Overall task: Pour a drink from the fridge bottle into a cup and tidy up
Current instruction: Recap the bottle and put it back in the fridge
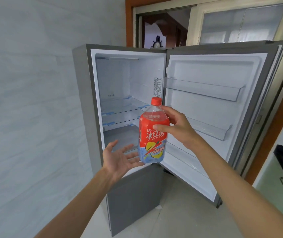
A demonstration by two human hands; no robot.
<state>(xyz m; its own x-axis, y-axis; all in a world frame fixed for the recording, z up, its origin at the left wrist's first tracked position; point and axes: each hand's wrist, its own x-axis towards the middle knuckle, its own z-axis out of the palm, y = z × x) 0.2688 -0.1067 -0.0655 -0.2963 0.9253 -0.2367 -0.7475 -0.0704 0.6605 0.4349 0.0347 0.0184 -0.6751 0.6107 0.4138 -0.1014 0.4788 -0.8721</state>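
Gripped near its shoulder by the right hand [176, 126], thumb laid across the red label and fingers curled round the far side, a large ice tea bottle [151, 134] hangs upright in the air in front of the open fridge [80, 100], between its cabinet and its swung-out door [223, 69]. The red cap [156, 101] is screwed on, and the clear neck above the label looks empty of liquid. The left hand [120, 158] is held palm up just below and to the left of the bottle's base, fingers spread and relaxed and gripping nothing. Whether its fingertips touch the bottle cannot be told, since the base hides them.

Seen from the head camera, the fridge's upper compartment stands open, showing white walls and glass shelves [123, 107] with nothing on them. The door is hinged on the right and carries clear plastic door bins [204, 88]. The grey lower door [133, 200] is closed.

A small ship's-wheel ornament [157, 42] sits on top of the fridge before a wood-framed doorway [163, 23]. Pale tiled wall [25, 100] fills the left of the frame, and a light green cabinet [274, 194] with dark handles stands at the lower right.
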